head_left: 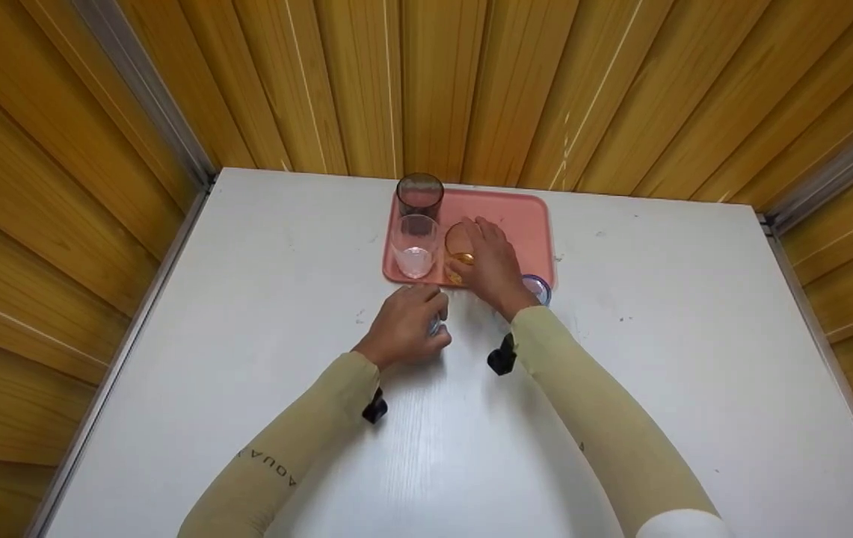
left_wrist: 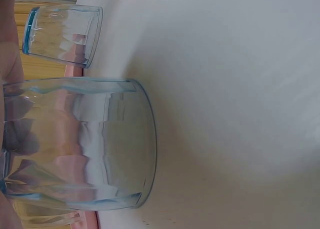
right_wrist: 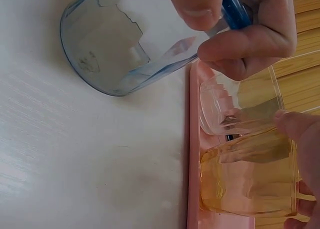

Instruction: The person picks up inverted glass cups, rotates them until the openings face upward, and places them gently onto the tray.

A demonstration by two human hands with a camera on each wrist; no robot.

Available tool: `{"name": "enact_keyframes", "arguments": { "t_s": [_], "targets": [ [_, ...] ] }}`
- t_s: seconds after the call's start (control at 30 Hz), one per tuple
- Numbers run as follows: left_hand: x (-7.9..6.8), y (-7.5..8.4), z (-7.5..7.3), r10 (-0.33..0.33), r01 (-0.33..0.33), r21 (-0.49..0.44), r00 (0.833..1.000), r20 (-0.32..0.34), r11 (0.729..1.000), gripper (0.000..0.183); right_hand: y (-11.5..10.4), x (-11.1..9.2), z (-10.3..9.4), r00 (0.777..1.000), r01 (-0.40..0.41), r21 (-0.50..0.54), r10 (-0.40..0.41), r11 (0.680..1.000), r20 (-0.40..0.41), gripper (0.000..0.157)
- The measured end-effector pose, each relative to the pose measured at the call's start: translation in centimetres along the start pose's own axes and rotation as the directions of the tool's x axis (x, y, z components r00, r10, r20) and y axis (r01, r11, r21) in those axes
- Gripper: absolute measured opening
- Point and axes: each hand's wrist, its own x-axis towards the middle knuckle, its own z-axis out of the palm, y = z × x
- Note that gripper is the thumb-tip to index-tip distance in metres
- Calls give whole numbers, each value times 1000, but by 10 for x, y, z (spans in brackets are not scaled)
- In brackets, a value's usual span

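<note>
Near the front edge of the pink tray (head_left: 534,232), my left hand (head_left: 405,323) grips the upper part of a blue-tinted clear glass (left_wrist: 125,149). In the head view that glass is mostly hidden by the fingers. My right hand (head_left: 492,263) holds an amber glass (right_wrist: 245,179) on the tray, thumb on one side and fingers on the other. Left of the amber glass stands a clear glass (head_left: 415,258), with a dark smoky glass (head_left: 420,196) behind it. A second blue-tinted glass (head_left: 538,290) stands by the right wrist, at the tray's front right corner.
The tray lies at the back of a white table (head_left: 284,299). Yellow wood-look panels (head_left: 433,90) rise behind the table and along both sides. Each wrist carries a small black camera (head_left: 501,359).
</note>
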Motion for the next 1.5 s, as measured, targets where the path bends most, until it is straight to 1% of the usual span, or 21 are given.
{"name": "enact_keyframes", "arguments": {
  "t_s": [0.17, 0.3, 0.57, 0.7, 0.9, 1.13, 1.27, 1.5],
  "targets": [
    [0, 2, 0, -9, 9, 5, 1000, 11, 1000, 16, 1, -1, -1, 1000, -21, 12, 21, 1000, 9, 75],
    [0, 3, 0, -15, 15, -2, 1000, 21, 1000, 17, 2, -2, -3, 999, -29, 7, 29, 1000, 17, 76],
    [1, 4, -1, 1, -1, -10, 1000, 12, 1000, 17, 2, -5, -7, 1000, -27, -9, 27, 1000, 13, 80],
    [1, 5, -1, -2, 2, -5, 1000, 24, 1000, 17, 1, -7, -8, 1000, -25, -1, 25, 1000, 9, 81],
    [1, 6, -2, -21, 22, -8, 999, 40, 1000, 18, 0, -8, -11, 1000, -24, 6, 24, 1000, 17, 82],
    [0, 6, -3, -35, 36, -10, 998, 43, 999, 17, -1, -8, -16, 1000, -6, -3, 6, 1000, 8, 83],
    [1, 6, -3, -58, 59, -25, 996, 64, 998, 18, -2, -8, -18, 1000, -11, 6, 11, 1000, 16, 83],
    [0, 5, -5, -72, 76, -33, 993, 96, 997, 18, -4, -12, -22, 1000, -3, 3, 3, 1000, 13, 81]
  ]
}}
